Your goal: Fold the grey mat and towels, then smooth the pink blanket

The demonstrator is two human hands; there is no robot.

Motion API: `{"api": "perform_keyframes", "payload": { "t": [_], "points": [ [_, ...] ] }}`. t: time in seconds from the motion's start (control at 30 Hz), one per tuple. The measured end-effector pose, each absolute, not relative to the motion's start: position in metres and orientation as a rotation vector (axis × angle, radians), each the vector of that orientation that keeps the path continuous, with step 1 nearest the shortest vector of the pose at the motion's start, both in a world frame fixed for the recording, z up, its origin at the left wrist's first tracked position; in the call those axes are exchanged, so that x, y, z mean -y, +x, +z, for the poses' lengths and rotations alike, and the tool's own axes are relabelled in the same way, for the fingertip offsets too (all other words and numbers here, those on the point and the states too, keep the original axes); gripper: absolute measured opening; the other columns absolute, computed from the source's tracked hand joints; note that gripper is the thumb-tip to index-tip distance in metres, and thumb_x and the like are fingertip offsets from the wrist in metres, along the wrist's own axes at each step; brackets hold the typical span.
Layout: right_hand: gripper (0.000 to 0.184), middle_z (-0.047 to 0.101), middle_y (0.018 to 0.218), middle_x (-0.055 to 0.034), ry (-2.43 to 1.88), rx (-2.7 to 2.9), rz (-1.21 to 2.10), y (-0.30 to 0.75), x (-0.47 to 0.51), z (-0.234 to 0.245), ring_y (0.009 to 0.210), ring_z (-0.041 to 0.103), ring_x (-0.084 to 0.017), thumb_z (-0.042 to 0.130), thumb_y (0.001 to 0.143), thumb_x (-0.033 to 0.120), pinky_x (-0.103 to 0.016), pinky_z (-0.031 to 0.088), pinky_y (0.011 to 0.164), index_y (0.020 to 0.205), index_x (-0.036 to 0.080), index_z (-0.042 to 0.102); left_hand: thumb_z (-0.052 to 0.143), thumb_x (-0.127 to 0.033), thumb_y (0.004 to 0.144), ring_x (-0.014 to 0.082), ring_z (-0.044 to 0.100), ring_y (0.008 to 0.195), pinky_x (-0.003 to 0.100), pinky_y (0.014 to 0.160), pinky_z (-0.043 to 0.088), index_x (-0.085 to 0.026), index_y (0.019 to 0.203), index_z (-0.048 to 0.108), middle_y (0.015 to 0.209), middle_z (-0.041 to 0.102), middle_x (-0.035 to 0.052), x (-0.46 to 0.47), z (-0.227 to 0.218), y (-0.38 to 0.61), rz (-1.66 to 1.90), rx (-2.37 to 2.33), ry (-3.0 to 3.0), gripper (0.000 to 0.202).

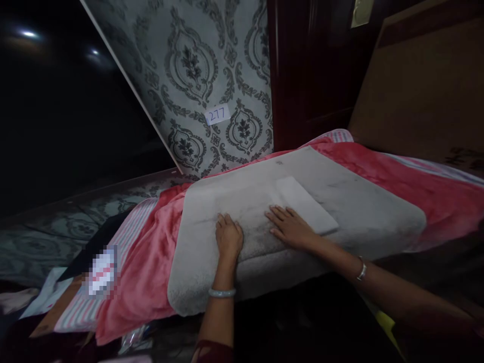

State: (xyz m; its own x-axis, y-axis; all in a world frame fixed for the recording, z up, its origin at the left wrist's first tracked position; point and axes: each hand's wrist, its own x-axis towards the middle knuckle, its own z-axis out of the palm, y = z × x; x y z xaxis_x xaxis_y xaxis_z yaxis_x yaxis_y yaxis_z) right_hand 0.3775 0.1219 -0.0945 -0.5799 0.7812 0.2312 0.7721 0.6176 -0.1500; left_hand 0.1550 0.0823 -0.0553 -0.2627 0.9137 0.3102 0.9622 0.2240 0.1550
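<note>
A pale grey plush mat covers the middle of the surface, its front part hanging over the edge. My left hand rests on the mat, palm down, fingers a little bent and nothing seen in them. To its right, my right hand lies flat on the mat with its fingers spread. Just beyond and beside the right hand is a flat white rectangular piece, like folded paper or a thin slab; its kind is not clear. The right hand is close to its near left edge; whether they touch, I cannot tell.
Pink fleece cloth with striped edging spreads under the mat on both sides. A large dark screen stands at the left. Patterned wallpaper bears a label reading 277. A brown cardboard panel leans at the right.
</note>
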Motion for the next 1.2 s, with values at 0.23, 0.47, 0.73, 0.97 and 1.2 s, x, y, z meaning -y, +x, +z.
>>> {"api": "perform_keyframes", "payload": {
  "t": [0.23,0.47,0.73,0.97,1.2],
  "points": [
    [0.063,0.033,0.159,-0.0108,-1.384,2.451,-0.013,0.412,-0.108,-0.104,0.149,0.024,-0.028,0.025,0.101,0.049,-0.054,0.022,0.119,0.154,0.018,0.039,0.041,-0.044,0.096,0.0328,0.036,0.145,0.045,0.116,0.034,-0.006,0.147,0.039,0.16,0.028,0.0248,-0.079,-0.062,0.128,-0.514,2.336,-2.059,0.064],
    [0.058,0.038,0.157,-0.0106,-1.351,2.414,0.024,0.405,-0.103,-0.089,0.149,0.024,-0.03,0.026,0.102,0.042,-0.06,0.022,0.117,0.155,0.022,0.038,0.04,-0.037,0.098,0.0322,0.029,0.149,0.052,0.118,0.031,-0.012,0.145,0.047,0.159,0.035,0.0193,-0.047,-0.04,0.139,-0.393,2.286,-2.007,0.054],
    [0.056,0.034,0.159,-0.0085,-1.112,2.537,-0.02,0.364,-0.079,-0.1,0.149,0.026,-0.029,0.037,0.101,0.041,-0.057,0.023,0.118,0.154,0.025,0.039,0.046,-0.041,0.096,0.0296,0.025,0.151,0.057,0.122,0.021,-0.022,0.151,0.04,0.161,0.032,0.0138,-0.016,-0.067,0.185,-0.326,2.006,-2.231,0.059],
    [0.062,0.032,0.16,-0.0076,-1.11,2.481,-0.103,0.39,-0.077,-0.115,0.149,0.025,-0.027,0.042,0.099,0.044,-0.052,0.027,0.118,0.157,0.024,0.033,0.049,-0.042,0.094,0.032,0.029,0.149,0.055,0.122,0.023,-0.013,0.149,0.043,0.158,0.036,0.0192,-0.009,-0.073,0.168,-0.409,2.037,-2.135,0.062],
    [0.068,0.035,0.159,-0.0093,-1.094,2.455,-0.134,0.421,-0.076,-0.118,0.146,0.032,-0.026,0.048,0.096,0.038,-0.051,0.028,0.117,0.159,0.026,0.026,0.053,-0.04,0.092,0.0306,0.032,0.148,0.052,0.118,0.034,-0.018,0.144,0.048,0.16,0.034,0.0141,0.012,-0.093,0.132,-0.982,2.143,-2.054,0.057]
  ]
}}
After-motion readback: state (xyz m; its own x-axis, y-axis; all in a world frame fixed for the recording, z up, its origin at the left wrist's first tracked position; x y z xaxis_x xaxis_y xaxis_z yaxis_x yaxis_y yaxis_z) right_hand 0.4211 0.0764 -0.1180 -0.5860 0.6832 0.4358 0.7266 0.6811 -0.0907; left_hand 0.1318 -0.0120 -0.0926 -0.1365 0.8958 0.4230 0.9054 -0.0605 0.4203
